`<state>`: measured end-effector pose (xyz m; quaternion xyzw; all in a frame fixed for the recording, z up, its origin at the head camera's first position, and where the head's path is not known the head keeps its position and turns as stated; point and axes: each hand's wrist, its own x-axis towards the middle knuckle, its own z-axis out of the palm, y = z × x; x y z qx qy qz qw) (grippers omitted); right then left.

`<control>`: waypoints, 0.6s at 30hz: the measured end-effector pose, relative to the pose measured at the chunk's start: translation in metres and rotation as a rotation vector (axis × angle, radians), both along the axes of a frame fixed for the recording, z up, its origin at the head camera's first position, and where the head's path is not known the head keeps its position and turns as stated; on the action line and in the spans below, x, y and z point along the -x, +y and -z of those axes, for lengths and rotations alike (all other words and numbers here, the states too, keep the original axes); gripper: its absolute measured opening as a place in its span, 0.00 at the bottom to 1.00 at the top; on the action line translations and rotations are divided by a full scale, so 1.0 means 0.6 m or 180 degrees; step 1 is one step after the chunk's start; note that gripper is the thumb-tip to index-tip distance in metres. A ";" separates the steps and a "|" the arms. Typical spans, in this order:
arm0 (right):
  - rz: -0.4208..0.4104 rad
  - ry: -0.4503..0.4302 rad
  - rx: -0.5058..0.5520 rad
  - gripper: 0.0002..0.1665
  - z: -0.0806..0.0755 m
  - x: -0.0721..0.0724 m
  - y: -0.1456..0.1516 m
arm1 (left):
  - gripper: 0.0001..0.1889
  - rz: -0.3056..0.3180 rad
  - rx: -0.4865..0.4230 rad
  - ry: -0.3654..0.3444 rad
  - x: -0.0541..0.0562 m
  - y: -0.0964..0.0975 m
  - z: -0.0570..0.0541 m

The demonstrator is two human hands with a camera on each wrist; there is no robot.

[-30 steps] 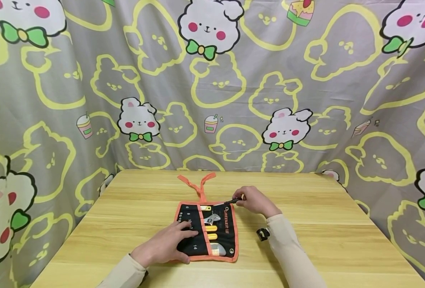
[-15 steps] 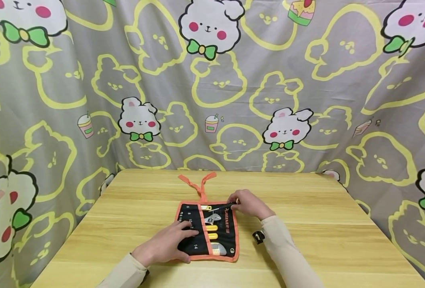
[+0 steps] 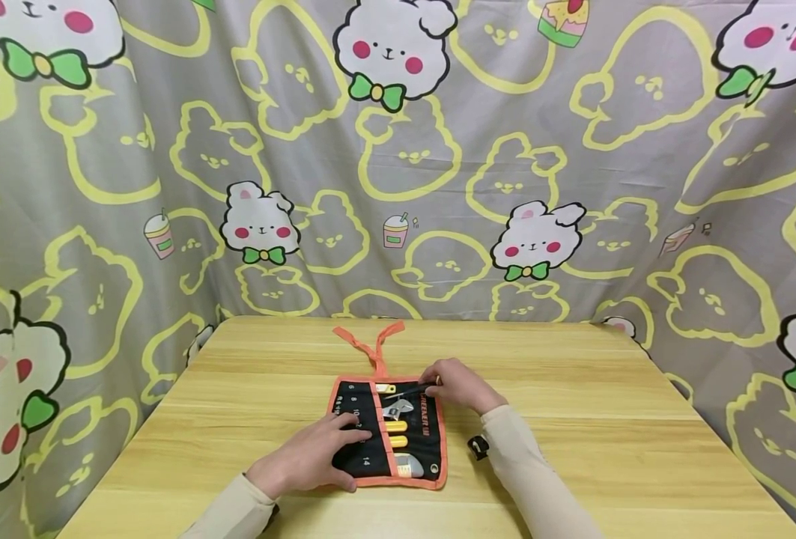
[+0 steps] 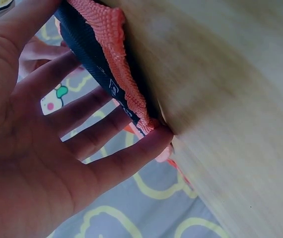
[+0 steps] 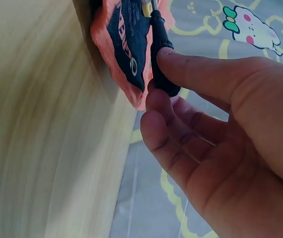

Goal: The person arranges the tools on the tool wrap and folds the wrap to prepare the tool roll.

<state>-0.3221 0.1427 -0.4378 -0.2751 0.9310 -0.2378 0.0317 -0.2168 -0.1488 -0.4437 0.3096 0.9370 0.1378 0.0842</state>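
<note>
A black tool pouch with orange edging (image 3: 431, 451) lies unrolled on the table. My left hand (image 3: 310, 453) rests across its numbered left half, fingers spread and fairly straight; in the left wrist view a fingertip touches the orange edging (image 4: 112, 39). With thumb and fingers my right hand (image 3: 463, 385) pinches the black handle of a screwdriver (image 5: 161, 44) at the pouch's upper right. Its thin shaft points left toward the upper pockets; whether the tip is inside one cannot be made out. An adjustable wrench (image 3: 398, 409) sits in a pocket just below.
Other pockets hold two yellow handles (image 3: 397, 427), a small yellow-ended item (image 3: 386, 389) and a grey rounded piece with a yellow marked part (image 3: 408, 467). Orange ties (image 3: 379, 359) stretch out behind the pouch. A patterned curtain (image 3: 431, 187) surrounds the wooden table (image 3: 573, 389).
My right hand has moved left and slightly nearer, carrying the screwdriver from beyond the pouch's right edge to over its upper pockets. The left hand stays in place.
</note>
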 end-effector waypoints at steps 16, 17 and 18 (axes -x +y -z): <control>-0.0108 0.0053 -0.0103 0.11 0.007 -0.005 -0.018 | 0.38 -0.0008 -0.0015 -0.0028 0.001 -0.001 0.000; -0.0114 0.0058 -0.0099 0.11 0.008 -0.005 -0.019 | 0.38 -0.0005 -0.0016 -0.0026 0.001 0.000 0.000; -0.0112 0.0063 -0.0105 0.11 0.008 -0.005 -0.020 | 0.38 -0.0003 -0.0016 -0.0025 0.001 0.000 0.000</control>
